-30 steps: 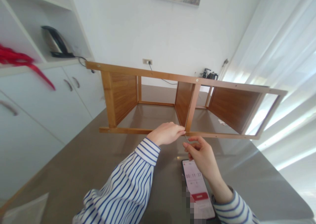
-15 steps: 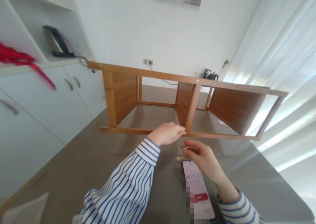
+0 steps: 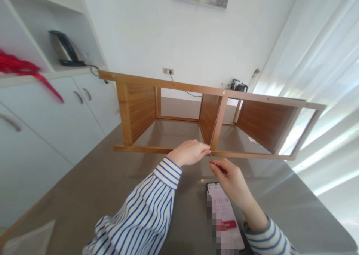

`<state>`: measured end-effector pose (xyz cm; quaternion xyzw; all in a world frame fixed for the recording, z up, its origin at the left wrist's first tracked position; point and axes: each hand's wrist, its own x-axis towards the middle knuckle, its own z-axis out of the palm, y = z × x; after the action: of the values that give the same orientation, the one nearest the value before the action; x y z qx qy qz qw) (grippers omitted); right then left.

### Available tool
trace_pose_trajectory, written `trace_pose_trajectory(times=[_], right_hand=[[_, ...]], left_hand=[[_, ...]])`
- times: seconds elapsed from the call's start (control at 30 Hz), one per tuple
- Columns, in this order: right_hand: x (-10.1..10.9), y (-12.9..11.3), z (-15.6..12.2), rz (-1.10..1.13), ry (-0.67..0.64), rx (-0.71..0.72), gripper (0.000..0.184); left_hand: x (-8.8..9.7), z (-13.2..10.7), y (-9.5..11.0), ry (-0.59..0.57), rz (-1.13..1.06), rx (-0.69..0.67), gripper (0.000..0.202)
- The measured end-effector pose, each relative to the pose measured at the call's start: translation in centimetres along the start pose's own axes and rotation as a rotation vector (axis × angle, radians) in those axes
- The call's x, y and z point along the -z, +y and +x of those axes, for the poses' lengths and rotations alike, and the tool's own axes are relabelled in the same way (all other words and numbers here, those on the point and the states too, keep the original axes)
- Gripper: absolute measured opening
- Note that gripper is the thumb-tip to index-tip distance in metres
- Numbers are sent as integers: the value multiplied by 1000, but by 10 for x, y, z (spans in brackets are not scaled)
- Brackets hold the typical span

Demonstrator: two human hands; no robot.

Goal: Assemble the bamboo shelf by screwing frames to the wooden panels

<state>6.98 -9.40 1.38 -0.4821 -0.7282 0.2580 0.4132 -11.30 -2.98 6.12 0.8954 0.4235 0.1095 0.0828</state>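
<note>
A wooden shelf frame (image 3: pixel 179 86) lies on its side on the brown table (image 3: pixel 92 187). My left hand (image 3: pixel 189 152) is closed over the frame's near bottom rail, just left of the middle upright. My right hand (image 3: pixel 228 177) pinches a small thin metal tool, likely a hex key (image 3: pixel 211 157), whose tip reaches the rail by the middle joint. Both sleeves are blue-and-white striped.
A phone (image 3: pixel 226 215) with a lit screen lies on the table under my right wrist. White cupboards (image 3: pixel 56 124) run along the left, with a kettle (image 3: pixel 63 49) and red cloth (image 3: pixel 22 69) on the shelf. Sheer curtains (image 3: pixel 322 60) hang at the right. A clear bag (image 3: pixel 30 240) sits bottom left.
My right hand has turned at the wrist with the small tool, fingers dipping then rising back to the rail. The left hand and the frame stay still.
</note>
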Motion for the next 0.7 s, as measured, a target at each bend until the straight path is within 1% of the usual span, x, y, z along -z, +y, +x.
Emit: trace_pose_trajectory(times=[0.13,0.17,0.23,0.33,0.5,0.57,0.7], right_hand=[[-3,6,0,159,13,-114,33],[-3,7,-1,182,16,-121,34],[-1,6,-1,174,16,-115,30],[3,2,-3,24,3,-82,22],[7,-4,-5,-258,-10,73,24],[6,-4,-5,-307,-21,102,25],[4,-2,-6,-325,-29,92,26]], left_hand=[[0,0,0,-12,-4,10,43],[0,0,0,-16,-8,15,43],[1,-1,1,-19,-14,20,43],[1,-1,2,-12,-3,18,42],[2,-1,2,-6,4,11,42],[2,-1,2,-7,3,7,42],[1,-1,2,-10,1,8,42]])
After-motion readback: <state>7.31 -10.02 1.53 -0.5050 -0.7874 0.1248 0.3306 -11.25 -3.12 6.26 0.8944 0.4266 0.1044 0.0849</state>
